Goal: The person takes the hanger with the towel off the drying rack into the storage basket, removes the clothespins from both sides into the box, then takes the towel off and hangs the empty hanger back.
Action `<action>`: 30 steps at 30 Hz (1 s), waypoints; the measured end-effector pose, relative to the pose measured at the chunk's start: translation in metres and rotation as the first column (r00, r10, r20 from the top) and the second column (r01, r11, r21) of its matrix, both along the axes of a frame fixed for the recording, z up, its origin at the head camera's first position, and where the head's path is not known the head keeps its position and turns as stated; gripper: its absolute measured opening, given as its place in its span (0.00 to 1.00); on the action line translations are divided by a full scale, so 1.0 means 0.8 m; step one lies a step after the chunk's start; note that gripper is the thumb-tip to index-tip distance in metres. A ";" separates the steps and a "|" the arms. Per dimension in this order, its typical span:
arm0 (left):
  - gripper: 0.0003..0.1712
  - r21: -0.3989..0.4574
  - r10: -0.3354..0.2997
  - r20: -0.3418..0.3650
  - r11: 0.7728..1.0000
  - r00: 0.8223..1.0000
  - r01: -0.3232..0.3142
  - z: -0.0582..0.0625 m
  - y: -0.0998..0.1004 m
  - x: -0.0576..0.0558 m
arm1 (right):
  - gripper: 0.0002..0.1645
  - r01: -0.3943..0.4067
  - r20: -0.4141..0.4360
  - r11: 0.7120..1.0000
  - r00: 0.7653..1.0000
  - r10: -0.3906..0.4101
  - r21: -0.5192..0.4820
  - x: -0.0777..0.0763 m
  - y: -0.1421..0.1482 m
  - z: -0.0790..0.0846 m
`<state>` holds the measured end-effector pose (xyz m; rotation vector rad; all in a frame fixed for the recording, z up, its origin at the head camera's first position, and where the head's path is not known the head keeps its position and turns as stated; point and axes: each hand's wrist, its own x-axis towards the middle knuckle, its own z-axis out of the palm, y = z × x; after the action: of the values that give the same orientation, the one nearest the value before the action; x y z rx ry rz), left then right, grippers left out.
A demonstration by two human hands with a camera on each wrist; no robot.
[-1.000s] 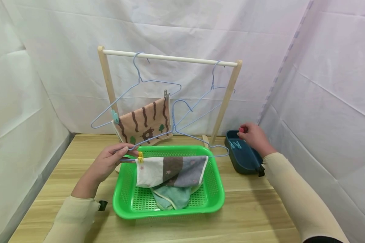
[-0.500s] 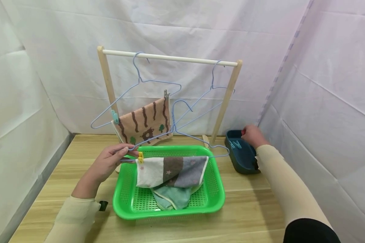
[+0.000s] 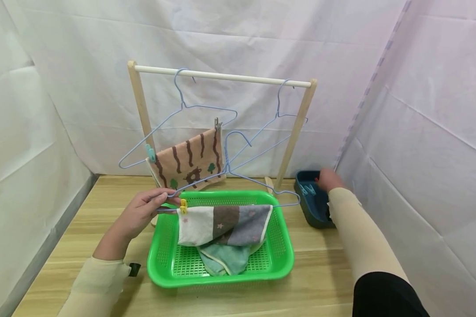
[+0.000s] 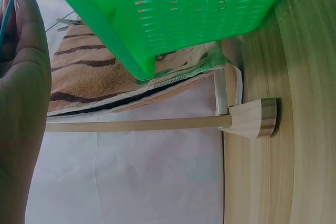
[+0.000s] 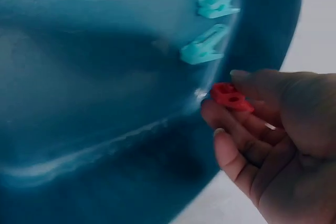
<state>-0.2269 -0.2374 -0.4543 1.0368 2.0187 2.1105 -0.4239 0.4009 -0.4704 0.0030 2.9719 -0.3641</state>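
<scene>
My left hand (image 3: 143,211) pinches the blue wire hanger (image 3: 238,176) over the green basket (image 3: 279,264), a striped towel (image 3: 222,222) fixed to it by a yellow clip (image 3: 183,205). My right hand (image 5: 273,145), far right, curls its fingers round a red clip (image 5: 231,96) inside the dark blue bin (image 3: 315,211), near two teal clips (image 5: 212,24). Behind, the wooden rack (image 3: 140,105) stands on the surface (image 3: 321,281).

— How many hangers and towels?
— Three blue hangers (image 3: 198,110), three towels (image 3: 222,222): one on the rack, two at the basket.
— Pegs?
— Two teal pegs (image 5: 212,24) in the tray, one red peg (image 5: 231,96), one yellow (image 3: 183,205), one basket (image 3: 281,264)
</scene>
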 end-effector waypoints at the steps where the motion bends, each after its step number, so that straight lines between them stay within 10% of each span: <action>1: 0.20 0.003 -0.004 -0.001 1.000 1.000 0.004 0.000 0.000 0.000 | 0.12 0.000 0.009 1.000 1.000 0.000 0.007 -0.002 0.002 -0.004; 18: 0.20 0.005 -0.001 -0.005 1.000 1.000 0.001 0.000 0.000 -0.001 | 0.16 -0.027 0.125 0.997 0.992 0.019 0.066 -0.065 0.056 -0.076; 30: 0.20 0.001 0.018 -0.004 1.000 1.000 -0.018 -0.002 -0.002 0.000 | 0.19 0.063 0.206 0.998 0.976 -0.068 0.028 -0.008 0.004 -0.023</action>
<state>-0.2271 -0.2390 -0.4558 1.0273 2.0365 2.1200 -0.4303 0.4044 -0.4889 0.1335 2.7742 -0.3192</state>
